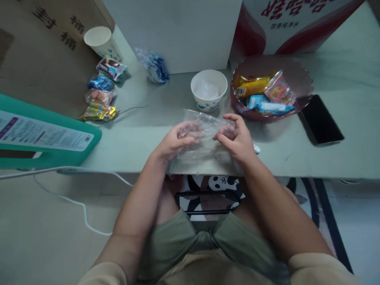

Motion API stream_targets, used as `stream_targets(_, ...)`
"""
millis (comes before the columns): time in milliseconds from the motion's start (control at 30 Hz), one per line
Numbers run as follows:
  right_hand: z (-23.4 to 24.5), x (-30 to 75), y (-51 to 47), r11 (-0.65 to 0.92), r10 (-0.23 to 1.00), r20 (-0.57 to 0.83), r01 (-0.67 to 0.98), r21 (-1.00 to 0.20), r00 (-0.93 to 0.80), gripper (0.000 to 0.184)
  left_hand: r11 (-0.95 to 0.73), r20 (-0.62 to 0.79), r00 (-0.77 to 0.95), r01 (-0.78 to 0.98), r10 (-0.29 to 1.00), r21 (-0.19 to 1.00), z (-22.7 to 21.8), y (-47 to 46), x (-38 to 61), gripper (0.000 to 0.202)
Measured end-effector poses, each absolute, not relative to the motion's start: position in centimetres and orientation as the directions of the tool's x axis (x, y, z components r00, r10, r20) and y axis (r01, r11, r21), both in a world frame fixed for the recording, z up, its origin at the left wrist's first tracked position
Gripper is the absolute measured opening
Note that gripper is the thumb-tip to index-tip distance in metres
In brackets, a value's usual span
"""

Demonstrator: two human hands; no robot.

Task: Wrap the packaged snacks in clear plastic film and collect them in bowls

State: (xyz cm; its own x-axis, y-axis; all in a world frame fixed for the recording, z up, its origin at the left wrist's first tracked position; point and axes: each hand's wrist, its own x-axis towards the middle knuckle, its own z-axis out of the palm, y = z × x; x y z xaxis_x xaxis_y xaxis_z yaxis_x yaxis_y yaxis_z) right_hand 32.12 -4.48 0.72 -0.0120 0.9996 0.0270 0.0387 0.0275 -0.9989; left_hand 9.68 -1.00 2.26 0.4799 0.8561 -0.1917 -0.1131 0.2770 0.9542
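Observation:
A clear plastic bag (206, 142) is spread between my hands, just above the front part of the table. My left hand (182, 138) grips its left side, with some of the fingers seen through the film. On the right side, my right hand (234, 136) has thumb and fingers curled on the bag. Beyond the bag stands a paper bowl (209, 89) with crumpled clear plastic in it. Partly hidden by my right hand is a small white object (257, 149) whose kind I cannot make out.
A scalloped bowl (303, 81) holds several wrapped snacks, with a black phone (322, 120) beside it. Small snack packets (101, 97) lie in a column below a paper cup (102, 41). Blue-and-clear bags (156, 67), cartons (175, 31) and a green container (59, 146) surround them.

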Motion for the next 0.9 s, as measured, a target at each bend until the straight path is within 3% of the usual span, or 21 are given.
stream_targets(133,1.2,31.9,-4.4,-0.025,1.000,-0.024,-0.118,-0.993,-0.008,0.061,0.387,-0.328,0.488,-0.022,0.809,0.922,3.0,-1.7,10.4,0.032)
stream_targets(233,1.6,31.7,-4.7,-0.155,0.979,-0.143,-0.078,-0.985,-0.146,0.037,0.417,-0.341,0.457,-0.072,0.821,0.906,3.2,-1.8,10.7,0.030)
stream_targets(333,2.1,31.6,-5.0,-0.236,0.966,-0.225,-0.079,-0.969,-0.124,0.029,0.376,-0.321,0.401,-0.063,0.858,0.924,3.1,-1.7,10.7,0.038)
stream_targets(433,2.5,31.6,-5.1,-0.219,0.976,-0.210,-0.200,-0.955,-0.061,0.033,0.361,-0.304,0.348,-0.111,0.887,0.926,3.0,-1.4,10.5,0.041)
stream_targets(567,3.0,31.9,-5.2,-0.164,0.986,-0.160,-0.320,-0.933,-0.039,0.015,0.347,-0.284,0.324,-0.156,0.902,0.925,3.4,-1.1,10.3,0.018)
stream_targets(633,3.1,32.3,-5.2,-0.134,0.991,-0.119,-0.299,-0.945,-0.066,0.014,0.327,-0.264,0.342,-0.139,0.902,0.935,3.6,-0.9,10.1,0.024)
stream_targets(700,3.1,32.8,-5.3,-0.139,0.984,-0.105,-0.250,-0.958,-0.146,0.032,0.278,-0.235,0.352,-0.076,0.906,0.958,3.6,-0.8,10.0,0.029)
stream_targets(767,2.9,33.0,-5.2,-0.162,0.969,-0.133,-0.131,-0.978,-0.208,0.042,0.191,-0.191,0.336,0.033,0.922,0.981,3.2,-0.7,9.9,0.019)
stream_targets(833,2.7,32.9,-5.1,-0.176,0.972,-0.175,0.004,-0.984,-0.158,0.034,0.098,-0.135,0.281,0.141,0.950,0.985,2.5,-0.5,9.8,0.017)
stream_targets(900,2.5,32.5,-5.1,-0.191,0.981,-0.192,0.046,-0.981,-0.027,0.039,-0.011,-0.019,0.125,0.234,0.992,0.972,1.6,-0.4,9.8,0.026)
